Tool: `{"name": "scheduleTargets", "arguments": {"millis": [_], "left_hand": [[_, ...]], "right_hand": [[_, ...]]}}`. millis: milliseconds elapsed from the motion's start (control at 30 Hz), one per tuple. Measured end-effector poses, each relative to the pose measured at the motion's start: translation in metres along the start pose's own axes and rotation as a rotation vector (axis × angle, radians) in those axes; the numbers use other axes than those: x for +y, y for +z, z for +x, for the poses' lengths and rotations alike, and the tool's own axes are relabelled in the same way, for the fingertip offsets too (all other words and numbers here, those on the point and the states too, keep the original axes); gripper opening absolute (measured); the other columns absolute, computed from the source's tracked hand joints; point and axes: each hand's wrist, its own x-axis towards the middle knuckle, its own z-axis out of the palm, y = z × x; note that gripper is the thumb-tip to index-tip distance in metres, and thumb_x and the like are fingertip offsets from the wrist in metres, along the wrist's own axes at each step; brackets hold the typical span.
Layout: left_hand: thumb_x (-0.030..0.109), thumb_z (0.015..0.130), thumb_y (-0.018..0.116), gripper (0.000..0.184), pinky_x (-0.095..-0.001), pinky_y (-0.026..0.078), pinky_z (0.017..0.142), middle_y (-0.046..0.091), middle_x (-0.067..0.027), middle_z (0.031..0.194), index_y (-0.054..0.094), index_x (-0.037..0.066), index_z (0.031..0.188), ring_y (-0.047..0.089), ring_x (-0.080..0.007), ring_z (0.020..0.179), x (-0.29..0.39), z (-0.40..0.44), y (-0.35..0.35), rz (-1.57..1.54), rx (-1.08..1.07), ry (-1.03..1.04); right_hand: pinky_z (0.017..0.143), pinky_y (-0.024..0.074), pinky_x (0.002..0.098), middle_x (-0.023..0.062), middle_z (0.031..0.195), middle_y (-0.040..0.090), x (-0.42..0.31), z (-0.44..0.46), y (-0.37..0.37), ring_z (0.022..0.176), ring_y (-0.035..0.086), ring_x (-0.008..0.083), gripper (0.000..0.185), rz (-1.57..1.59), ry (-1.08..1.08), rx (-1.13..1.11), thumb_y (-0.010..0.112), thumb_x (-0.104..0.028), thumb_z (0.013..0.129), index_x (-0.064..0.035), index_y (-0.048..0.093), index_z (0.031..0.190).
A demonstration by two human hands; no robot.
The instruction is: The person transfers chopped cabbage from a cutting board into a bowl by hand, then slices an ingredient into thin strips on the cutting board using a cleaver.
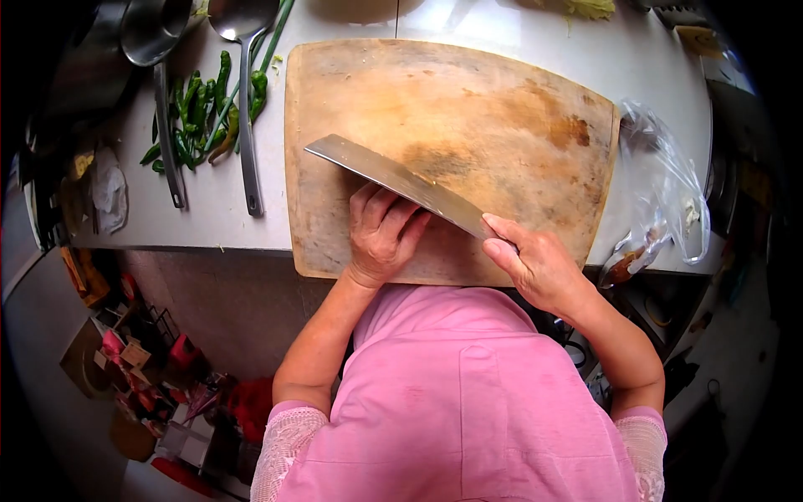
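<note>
A wide cleaver (pixel 401 181) is tilted over a wooden cutting board (pixel 360 84), its blade pointing to the upper left. My right hand (pixel 535 258) is closed round its handle near the board's lower right. My left hand (pixel 385 230) rests at the board's lower left, just below the blade, with its fingers bent and their tips hidden behind the blade. Whether anything lies under those fingertips cannot be seen.
Green peppers (pixel 194 113) lie left of the board beside a ladle (pixel 167 125) and a metal spatula (pixel 247 117). Long green stalks (pixel 272 46) run behind them. A clear plastic bag (pixel 669 184) is on the right. A crumpled white bag (pixel 109 191) sits far left.
</note>
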Motion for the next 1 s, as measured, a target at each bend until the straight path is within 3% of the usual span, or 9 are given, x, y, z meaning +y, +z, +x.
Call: {"name": "scheduleTargets", "arguments": {"millis": [67, 100, 167, 267, 500, 567, 733, 900, 1000], "left_hand": [[0.008, 0.062, 0.076, 0.03, -0.0388, 0.044, 0.085, 0.058, -0.0082, 0.099, 0.065, 0.008, 0.09, 0.051, -0.0313, 0.097, -0.001, -0.001, 0.001, 0.001, 0.011, 0.017], [0.008, 0.061, 0.075, 0.031, -0.0393, 0.044, 0.085, 0.058, -0.0085, 0.099, 0.065, 0.008, 0.091, 0.051, -0.0318, 0.097, -0.001, -0.002, 0.002, -0.002, 0.019, 0.031], [0.008, 0.062, 0.074, 0.032, -0.04, 0.044, 0.085, 0.058, -0.0091, 0.101, 0.065, 0.007, 0.093, 0.051, -0.0324, 0.098, -0.002, -0.005, 0.0, 0.017, -0.009, 0.024], [0.008, 0.063, 0.072, 0.034, -0.0411, 0.043, 0.086, 0.058, -0.01, 0.102, 0.064, 0.007, 0.096, 0.051, -0.0336, 0.098, -0.008, -0.016, 0.002, 0.053, -0.06, 0.01], [0.007, 0.062, 0.07, 0.031, -0.0409, 0.043, 0.086, 0.058, -0.0108, 0.104, 0.066, 0.007, 0.093, 0.052, -0.0337, 0.096, -0.004, -0.01, 0.001, 0.099, -0.033, 0.044], [0.007, 0.062, 0.07, 0.031, -0.0406, 0.043, 0.085, 0.058, -0.0108, 0.102, 0.066, 0.007, 0.093, 0.053, -0.0333, 0.095, -0.005, -0.01, 0.002, 0.087, -0.028, 0.034], [0.007, 0.062, 0.07, 0.029, -0.0401, 0.044, 0.082, 0.06, -0.0086, 0.094, 0.066, 0.007, 0.09, 0.054, -0.0325, 0.09, -0.002, -0.004, 0.0, 0.036, -0.033, 0.017], [0.009, 0.063, 0.073, 0.028, -0.0391, 0.045, 0.081, 0.06, -0.0075, 0.095, 0.066, 0.008, 0.09, 0.054, -0.0312, 0.092, -0.002, -0.002, -0.001, 0.041, -0.036, 0.013], [0.009, 0.063, 0.074, 0.029, -0.0379, 0.046, 0.082, 0.059, -0.0067, 0.097, 0.065, 0.008, 0.091, 0.053, -0.0298, 0.094, 0.0, 0.0, 0.001, 0.012, -0.019, 0.006]], "right_hand": [[0.076, 0.0461, 0.0352, 0.0222, 0.095, 0.06, -0.005, 0.0, -0.005, 0.086, 0.06, 0.0348, 0.042, -0.017, 0.122, -0.113, 0.049, -0.03, 0.092, 0.0018, 0.052, 0.118], [0.076, 0.0461, 0.0352, 0.0222, 0.095, 0.06, -0.004, -0.003, -0.005, 0.086, 0.06, 0.0348, 0.042, -0.016, 0.119, -0.109, 0.049, -0.03, 0.092, 0.0018, 0.052, 0.118], [0.062, 0.0416, 0.0438, 0.022, 0.076, 0.055, -0.002, -0.011, -0.006, 0.072, 0.053, 0.042, 0.033, 0.029, 0.037, -0.109, 0.049, -0.035, 0.091, -0.0031, 0.049, 0.1], [0.064, 0.043, 0.0423, 0.0212, 0.08, 0.056, 0.001, -0.037, -0.007, 0.074, 0.054, 0.0409, 0.032, 0.041, -0.061, 0.021, 0.053, -0.029, 0.09, -0.0023, 0.05, 0.106], [0.065, 0.0448, 0.0404, 0.0214, 0.083, 0.058, 0.008, -0.054, -0.006, 0.077, 0.056, 0.0404, 0.038, 0.012, -0.075, 0.079, 0.055, -0.03, 0.089, -0.0025, 0.05, 0.115], [0.065, 0.0448, 0.041, 0.0217, 0.082, 0.058, -0.002, -0.048, -0.013, 0.077, 0.056, 0.0406, 0.039, 0.034, 0.033, 0.0, 0.054, -0.032, 0.089, -0.0027, 0.051, 0.114], [0.062, 0.0436, 0.0425, 0.0208, 0.078, 0.058, -0.004, -0.033, -0.011, 0.074, 0.055, 0.041, 0.038, -0.016, 0.051, -0.045, 0.052, -0.034, 0.09, -0.0041, 0.051, 0.112], [0.06, 0.0421, 0.0433, 0.0206, 0.076, 0.056, -0.006, -0.021, -0.005, 0.071, 0.054, 0.0413, 0.035, 0.034, 0.013, 0.025, 0.051, -0.037, 0.09, -0.0048, 0.052, 0.105], [0.061, 0.0418, 0.0434, 0.022, 0.076, 0.056, -0.01, -0.009, -0.008, 0.071, 0.053, 0.0421, 0.035, 0.014, 0.054, -0.064, 0.049, -0.038, 0.091, -0.0042, 0.052, 0.099]]}}
